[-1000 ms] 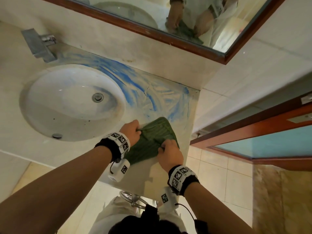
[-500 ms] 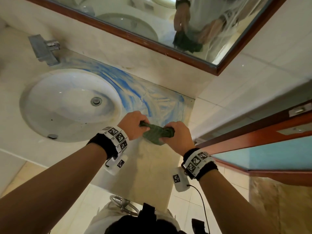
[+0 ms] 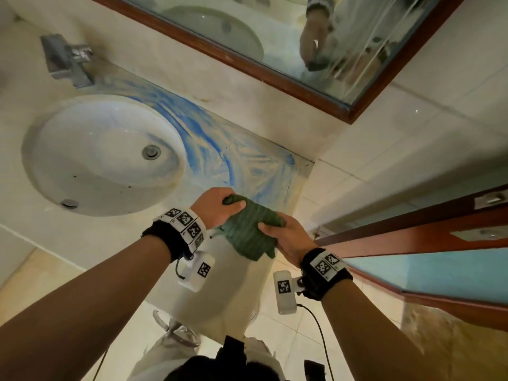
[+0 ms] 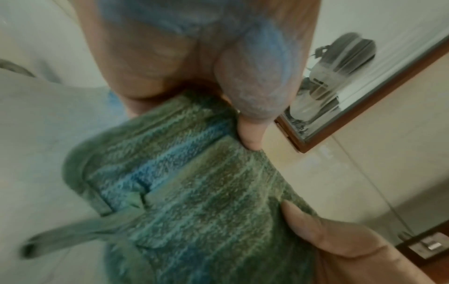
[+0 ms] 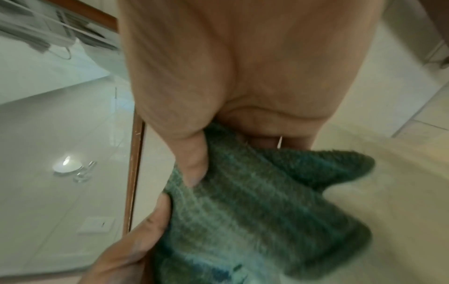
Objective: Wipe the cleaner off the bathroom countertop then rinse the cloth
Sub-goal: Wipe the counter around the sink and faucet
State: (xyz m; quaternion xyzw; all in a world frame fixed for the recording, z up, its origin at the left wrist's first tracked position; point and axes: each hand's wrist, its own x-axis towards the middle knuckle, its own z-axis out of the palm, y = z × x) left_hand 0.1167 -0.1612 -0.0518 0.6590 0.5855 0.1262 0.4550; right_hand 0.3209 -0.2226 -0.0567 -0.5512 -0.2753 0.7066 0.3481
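Both grips hold cloth (image 3: 248, 232): left hand (image 3: 217, 206), right hand (image 3: 288, 239), over countertop (image 3: 239, 292) front edge.

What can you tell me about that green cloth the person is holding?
The green cloth looks like ribbed terry fabric, folded over on itself, with blue cleaner stains soaked into one band and a thin loop dangling from an edge. The left hand grips its far corner and the right hand pinches the near side, over the countertop right of the sink.

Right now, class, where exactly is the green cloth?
In the head view the green cloth is held between the left hand and right hand, above the countertop's right end, right of the sink, near the blue cleaner smears.
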